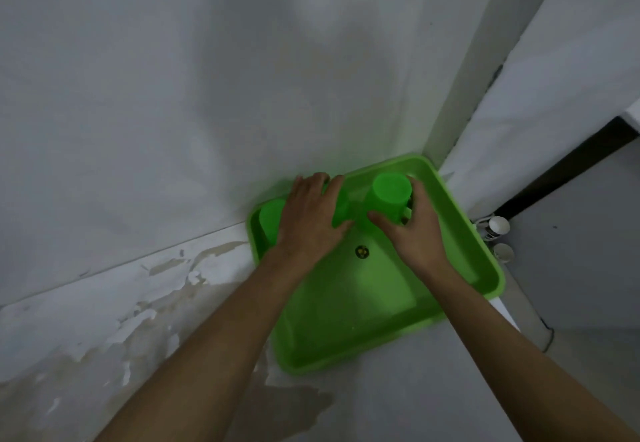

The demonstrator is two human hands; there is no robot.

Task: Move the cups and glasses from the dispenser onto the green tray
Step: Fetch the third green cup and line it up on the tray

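Note:
A bright green tray (460, 268) lies on a white surface against the wall corner. An upside-down green cup (389, 195) with a side handle stands at the tray's far side; my right hand (414, 230) is wrapped around it. My left hand (310, 220) covers and grips a second green cup (343, 206) in the tray's far middle. A third green cup (270, 220) stands in the tray's far left corner, partly hidden by my left hand. A small round sticker (362, 251) marks the tray floor. No dispenser is in view.
The white wall rises straight behind the tray, with a vertical white trim strip (460, 88) at the corner. Two small white-capped objects (498, 225) sit just right of the tray. The surface (156, 303) at the left has peeling, stained paint.

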